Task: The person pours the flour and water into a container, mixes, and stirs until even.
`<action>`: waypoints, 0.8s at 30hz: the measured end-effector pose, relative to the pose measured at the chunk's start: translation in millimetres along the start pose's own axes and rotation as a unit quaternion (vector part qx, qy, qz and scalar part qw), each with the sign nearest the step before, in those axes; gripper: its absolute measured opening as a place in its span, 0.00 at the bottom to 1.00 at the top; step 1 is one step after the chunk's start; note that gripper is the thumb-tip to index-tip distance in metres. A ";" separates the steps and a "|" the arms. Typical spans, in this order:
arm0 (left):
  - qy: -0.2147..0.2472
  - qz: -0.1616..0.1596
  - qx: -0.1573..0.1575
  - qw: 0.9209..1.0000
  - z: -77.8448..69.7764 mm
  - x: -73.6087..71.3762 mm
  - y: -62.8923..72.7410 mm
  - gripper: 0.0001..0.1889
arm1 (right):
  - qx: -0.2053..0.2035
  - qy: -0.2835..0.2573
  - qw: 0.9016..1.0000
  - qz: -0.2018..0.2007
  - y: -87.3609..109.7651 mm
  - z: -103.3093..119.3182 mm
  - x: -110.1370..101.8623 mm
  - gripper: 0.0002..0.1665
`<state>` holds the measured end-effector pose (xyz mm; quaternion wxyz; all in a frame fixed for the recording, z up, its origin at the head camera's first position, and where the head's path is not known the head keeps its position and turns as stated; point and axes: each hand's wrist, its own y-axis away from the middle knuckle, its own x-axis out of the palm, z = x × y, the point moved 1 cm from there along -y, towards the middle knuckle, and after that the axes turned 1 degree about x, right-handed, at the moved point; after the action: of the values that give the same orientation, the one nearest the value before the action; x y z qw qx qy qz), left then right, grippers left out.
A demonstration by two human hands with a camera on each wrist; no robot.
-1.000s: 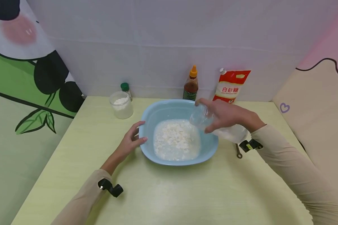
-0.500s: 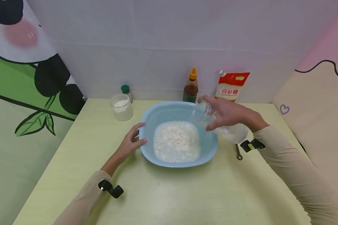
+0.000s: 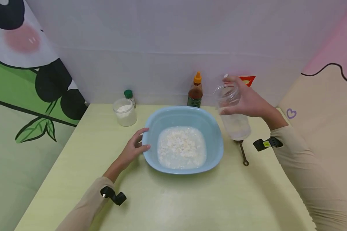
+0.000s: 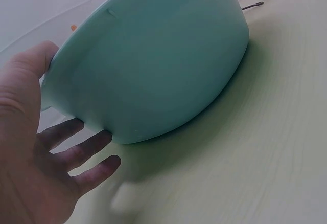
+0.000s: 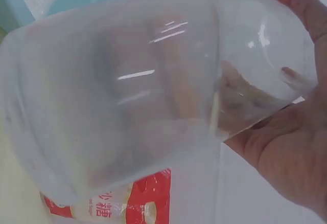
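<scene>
A light blue plastic basin stands on the table, with wet, clumpy white flour-like powder in cloudy liquid on its bottom. My left hand holds the basin's left rim, thumb hooked over it and fingertips against the outer wall in the left wrist view. To the right of the basin, my right hand grips a clear jar near its mouth. The jar leans slightly left and has cloudy water in its lower part. Its bottom overlaps the head of a dark long-handled utensil.
At the back left are a glass jar of white powder and a small green-capped bottle. An orange-capped sauce bottle stands behind the basin. A red-and-white sugar bag is partly hidden behind my right hand.
My right hand has moved the jar from over the basin's right side rightward, turning it from strongly tilted to nearly upright. The left hand stays on the basin's rim.
</scene>
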<state>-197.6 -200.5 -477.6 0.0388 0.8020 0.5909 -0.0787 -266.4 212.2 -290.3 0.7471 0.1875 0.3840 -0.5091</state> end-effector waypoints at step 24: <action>-0.004 -0.002 0.001 1.000 -0.2 -4.3 -1.1 0.37 | 0.155 -0.204 0.921 -0.295 -54.3 -105.2 40.2 0.60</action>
<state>-200.0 -204.2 -476.6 0.0405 0.8002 0.5926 -0.0829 -348.3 235.6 -381.8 0.5870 0.0710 0.1773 -0.7867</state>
